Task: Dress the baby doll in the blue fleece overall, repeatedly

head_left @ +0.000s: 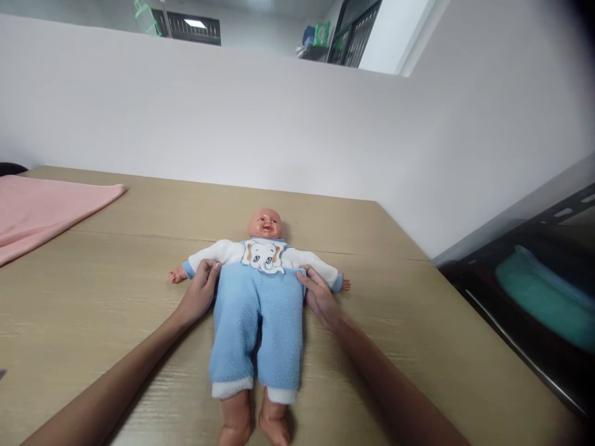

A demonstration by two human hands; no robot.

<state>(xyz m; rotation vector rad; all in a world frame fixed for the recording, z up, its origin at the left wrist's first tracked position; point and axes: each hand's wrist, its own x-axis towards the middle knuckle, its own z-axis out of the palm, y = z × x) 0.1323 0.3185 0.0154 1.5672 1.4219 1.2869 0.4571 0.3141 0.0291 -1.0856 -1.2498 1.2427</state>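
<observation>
A baby doll (266, 223) lies on its back on the table, arms spread wide and bare feet towards me. It wears a fleece outfit (237, 310) with blue legs, white sleeves and an elephant face on the chest. At the waist, on the left side, my left hand (203, 286) pinches the blue cloth between thumb and fingers. My right hand (320, 294) grips the cloth at the opposite side of the waist, thumb on top. Some fingers of both hands are hidden under the outfit's edges.
The wooden table (139, 210) reaches a white wall (232, 124) at the back. A pink cloth (51, 204) lies at its far left. Beyond the right edge, a dark rack (511, 334) holds a teal item (543, 303).
</observation>
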